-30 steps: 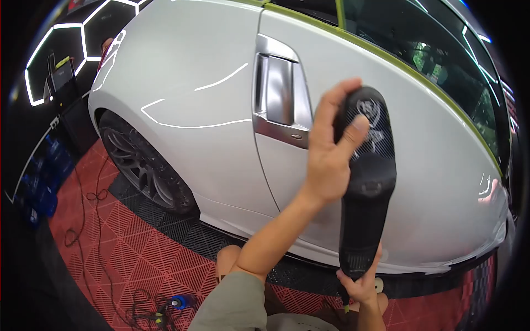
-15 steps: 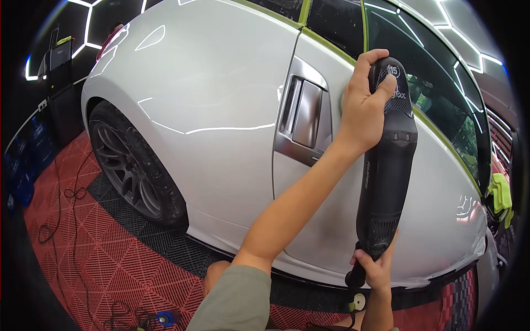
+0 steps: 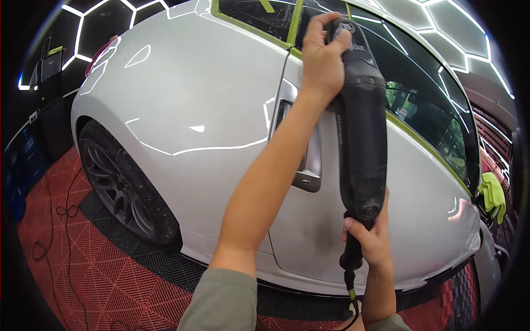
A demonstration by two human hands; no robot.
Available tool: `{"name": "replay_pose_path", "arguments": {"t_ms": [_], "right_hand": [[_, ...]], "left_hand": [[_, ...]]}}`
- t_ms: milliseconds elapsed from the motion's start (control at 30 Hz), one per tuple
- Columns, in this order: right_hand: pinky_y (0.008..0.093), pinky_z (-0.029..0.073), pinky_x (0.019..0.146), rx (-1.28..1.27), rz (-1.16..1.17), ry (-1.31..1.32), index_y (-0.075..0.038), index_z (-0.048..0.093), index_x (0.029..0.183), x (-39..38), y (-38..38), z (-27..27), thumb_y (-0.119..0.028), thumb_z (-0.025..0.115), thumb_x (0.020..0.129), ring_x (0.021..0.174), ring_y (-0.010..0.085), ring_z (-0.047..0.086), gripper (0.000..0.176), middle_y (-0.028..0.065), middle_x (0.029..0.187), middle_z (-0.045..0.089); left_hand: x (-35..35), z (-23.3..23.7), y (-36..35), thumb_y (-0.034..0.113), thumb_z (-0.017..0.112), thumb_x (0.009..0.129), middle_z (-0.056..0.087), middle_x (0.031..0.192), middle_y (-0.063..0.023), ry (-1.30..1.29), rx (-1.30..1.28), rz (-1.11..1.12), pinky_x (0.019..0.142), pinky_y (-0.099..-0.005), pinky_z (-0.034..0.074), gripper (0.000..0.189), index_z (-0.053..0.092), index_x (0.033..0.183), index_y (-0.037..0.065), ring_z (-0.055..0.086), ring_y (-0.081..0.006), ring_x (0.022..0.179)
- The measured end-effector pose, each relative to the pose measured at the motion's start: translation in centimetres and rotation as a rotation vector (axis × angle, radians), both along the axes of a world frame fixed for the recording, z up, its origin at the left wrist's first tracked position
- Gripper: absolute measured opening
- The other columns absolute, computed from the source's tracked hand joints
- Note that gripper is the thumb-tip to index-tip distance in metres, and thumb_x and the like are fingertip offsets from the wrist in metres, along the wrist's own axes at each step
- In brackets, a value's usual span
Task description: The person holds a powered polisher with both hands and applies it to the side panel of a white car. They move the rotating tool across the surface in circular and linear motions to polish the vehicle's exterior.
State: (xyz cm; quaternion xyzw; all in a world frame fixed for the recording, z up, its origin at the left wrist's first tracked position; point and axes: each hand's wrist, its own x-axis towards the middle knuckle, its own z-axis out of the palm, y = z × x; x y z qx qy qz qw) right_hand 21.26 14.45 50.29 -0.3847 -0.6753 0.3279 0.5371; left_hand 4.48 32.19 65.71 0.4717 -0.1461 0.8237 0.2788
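A black car polisher (image 3: 361, 132) with a round "15" badge on its head stands nearly upright in front of the white car's door (image 3: 309, 231). My left hand (image 3: 324, 60) grips the head at the top, thumb laid on the front and fingers around the left side. Lower down, my right hand (image 3: 372, 240) is closed around the tail end, where the power cord (image 3: 351, 292) comes out. The polisher's pad side faces the door and is hidden. My left forearm partly covers the metal door handle (image 3: 312, 149).
Green masking tape (image 3: 408, 128) borders the car windows. The rear wheel (image 3: 124, 190) is at the left, over red and black floor tiles (image 3: 116, 270) with loose cables (image 3: 69, 220). A yellow-green cloth (image 3: 491, 196) hangs at the far right.
In view, the polisher and both hands have shifted up and left. The car has also moved slightly left and down in the picture. Both hands keep their hold.
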Motion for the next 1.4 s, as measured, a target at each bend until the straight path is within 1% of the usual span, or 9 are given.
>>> {"name": "replay_pose_path", "arguments": {"t_ms": [67,133,300,400,433,700,933,1033,1400], "right_hand": [[0.0251,0.053,0.056,0.028,0.047,-0.016,-0.014,0.003,0.156,-0.9,0.8,1.1,0.004,0.066,0.080,0.078,0.0136,0.060,0.100,0.0132,0.115,0.053],[0.0259,0.054,0.061,0.007,0.089,-0.017,-0.013,0.004,0.156,-1.9,1.4,2.0,0.004,0.067,0.080,0.082,0.0142,0.060,0.100,0.0130,0.117,0.053],[0.0301,0.053,0.077,0.058,0.136,-0.103,-0.011,0.006,0.156,-3.4,2.9,3.5,0.000,0.069,0.080,0.091,0.0188,0.062,0.100,0.0151,0.120,0.053],[0.0339,0.042,0.101,0.162,0.119,-0.147,-0.009,0.006,0.157,-1.4,2.9,2.9,-0.001,0.070,0.079,0.120,0.0243,0.053,0.101,0.0181,0.138,0.044],[0.0362,0.028,0.112,0.085,0.126,-0.118,-0.007,0.005,0.156,-0.4,2.0,2.9,-0.001,0.070,0.079,0.137,0.0261,0.036,0.102,0.0192,0.150,0.032],[0.0366,0.041,0.101,-0.046,0.123,-0.049,-0.011,-0.002,0.157,8.5,-2.5,-1.0,-0.004,0.072,0.081,0.114,0.0285,0.059,0.106,0.0219,0.133,0.053],[0.0397,0.043,0.102,-0.095,0.131,-0.021,-0.013,-0.003,0.156,16.2,-5.0,-3.2,-0.009,0.072,0.084,0.119,0.0331,0.057,0.104,0.0234,0.141,0.046],[0.0426,0.049,0.090,0.016,0.051,-0.024,-0.017,-0.004,0.157,16.5,-5.2,-4.3,-0.009,0.069,0.085,0.100,0.0380,0.065,0.102,0.0217,0.120,0.062],[0.0386,0.042,0.102,0.123,-0.015,0.094,-0.012,0.002,0.157,30.8,-8.7,-8.1,-0.007,0.073,0.082,0.117,0.0348,0.058,0.103,0.0224,0.132,0.054]], "left_hand": [[-1.2,0.9,1.9,0.007,0.061,0.092,0.061,0.096,-0.0049,0.035,0.000,0.091,0.070,-0.0240,0.050,0.030,0.057,0.122,0.005,0.059,-0.0105,0.080],[-3.8,1.5,1.1,0.008,0.053,0.096,0.058,0.126,-0.0140,0.067,-0.016,0.123,0.095,-0.0313,0.047,0.036,0.052,0.130,-0.001,0.059,-0.0223,0.110],[-7.6,1.3,-0.2,0.010,0.057,0.096,0.062,0.109,-0.0090,0.038,-0.149,0.115,0.082,-0.0267,0.051,0.033,0.055,0.128,0.002,0.061,-0.0139,0.094],[-6.2,1.2,0.1,0.010,0.059,0.096,0.065,0.109,-0.0101,0.110,-0.130,0.095,0.080,-0.0306,0.057,0.032,0.056,0.128,0.004,0.066,-0.0166,0.093],[-4.7,1.0,-0.5,0.010,0.058,0.097,0.065,0.109,-0.0101,0.129,-0.129,0.069,0.081,-0.0304,0.057,0.032,0.055,0.128,0.004,0.066,-0.0166,0.094],[5.4,-2.5,-4.2,0.013,0.050,0.102,0.061,0.119,-0.0184,0.212,-0.145,0.013,0.087,-0.0384,0.059,0.039,0.044,0.138,0.002,0.066,-0.0248,0.101],[13.6,-4.3,-6.6,0.019,0.044,0.104,0.059,0.123,-0.0164,0.328,-0.135,0.108,0.092,-0.0381,0.057,0.039,0.045,0.140,0.002,0.065,-0.0240,0.105],[14.9,-4.6,-5.9,0.019,0.043,0.105,0.059,0.122,-0.0156,0.363,-0.110,0.216,0.094,-0.0358,0.056,0.039,0.045,0.139,0.001,0.064,-0.0221,0.105],[32.8,-5.5,-11.1,0.009,0.047,0.101,0.063,0.113,-0.0157,0.439,-0.094,-0.046,0.085,-0.0331,0.059,0.042,0.038,0.140,0.001,0.066,-0.0191,0.097]]}}
